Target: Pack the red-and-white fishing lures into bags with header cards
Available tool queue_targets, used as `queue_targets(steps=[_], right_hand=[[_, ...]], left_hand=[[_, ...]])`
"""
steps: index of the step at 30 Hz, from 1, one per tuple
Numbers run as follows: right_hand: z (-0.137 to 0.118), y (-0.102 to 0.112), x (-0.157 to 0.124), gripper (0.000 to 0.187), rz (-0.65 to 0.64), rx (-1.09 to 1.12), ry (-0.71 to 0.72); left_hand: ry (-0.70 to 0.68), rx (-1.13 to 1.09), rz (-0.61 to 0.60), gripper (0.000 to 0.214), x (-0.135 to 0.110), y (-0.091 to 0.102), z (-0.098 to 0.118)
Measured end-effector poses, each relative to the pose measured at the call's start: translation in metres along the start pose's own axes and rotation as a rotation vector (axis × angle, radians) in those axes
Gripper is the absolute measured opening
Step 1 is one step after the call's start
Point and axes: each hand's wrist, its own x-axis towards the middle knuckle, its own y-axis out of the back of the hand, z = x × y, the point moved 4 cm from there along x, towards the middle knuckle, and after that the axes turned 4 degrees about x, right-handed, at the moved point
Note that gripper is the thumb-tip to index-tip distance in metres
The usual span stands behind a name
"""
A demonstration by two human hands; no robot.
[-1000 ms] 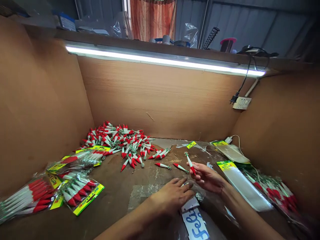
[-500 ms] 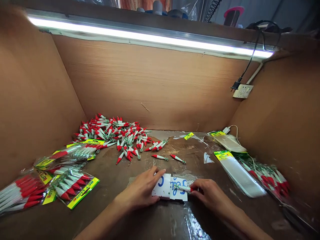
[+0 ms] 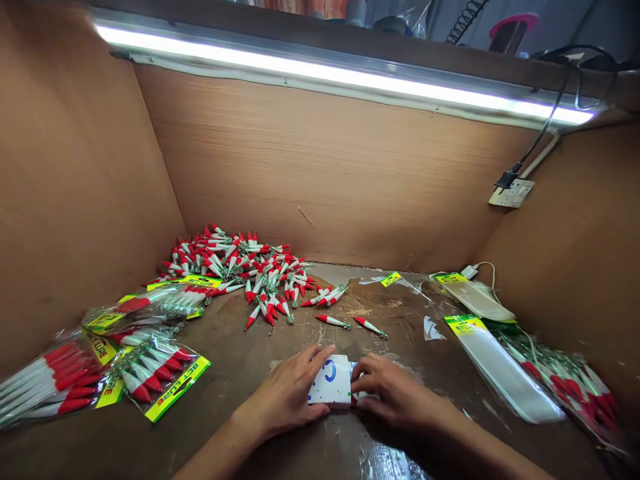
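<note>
My left hand (image 3: 295, 387) grips a small white block (image 3: 333, 380) with blue marker writing on it, thumb along the front and fingers over the far edge. My right hand (image 3: 383, 387) is closed at the block's right end, its fingers pinched against it. A bit of red from a squid lure (image 3: 354, 400) shows under those fingertips; the rest of that lure is hidden. Behind the hands lie two loose red-and-white squid lures (image 3: 370, 326), side by side and apart from both hands.
A heap of red-and-white lures (image 3: 235, 260) fills the back left. Packed lure bags (image 3: 170, 377) with yellow headers lie at left. On the right are flat clear bags (image 3: 505, 367) and more bagged lures (image 3: 575, 387). A power plug (image 3: 507, 179) hangs at the wall socket.
My right hand has slid left with the lure, up against the white block, covering its right-hand part. My left hand keeps its grip. The whole view has shifted and tilted slightly.
</note>
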Motion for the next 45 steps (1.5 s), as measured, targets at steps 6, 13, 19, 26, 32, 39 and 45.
queue_targets(steps=[6,13,19,26,32,39,45], right_hand=[[0.056,0.042,0.045,0.033,0.271,-0.298,-0.305],[0.076,0.04,0.057,0.055,0.322,-0.268,-0.331],[0.077,0.085,0.011,0.034,0.54,0.506,-0.216],[0.055,0.049,-0.018,0.025,0.317,0.516,-0.225],[0.023,0.009,0.003,0.018,0.273,0.063,-0.076],[0.012,0.006,0.026,0.014,0.049,0.059,0.094],[0.041,0.039,0.084,0.023,0.204,-0.086,-0.184]], left_hand=[[-0.025,-0.06,0.051,0.1,0.004,0.0,-0.004],[-0.035,-0.126,0.125,0.097,0.008,0.008,-0.002],[-0.039,-0.135,0.107,0.099,0.008,0.004,-0.009],[-0.03,-0.119,0.137,0.095,0.01,0.006,-0.008],[-0.035,-0.135,0.157,0.093,0.01,0.008,0.0],[-0.02,-0.141,0.154,0.095,0.01,0.007,-0.008],[-0.029,-0.129,0.099,0.097,0.008,0.002,-0.017]])
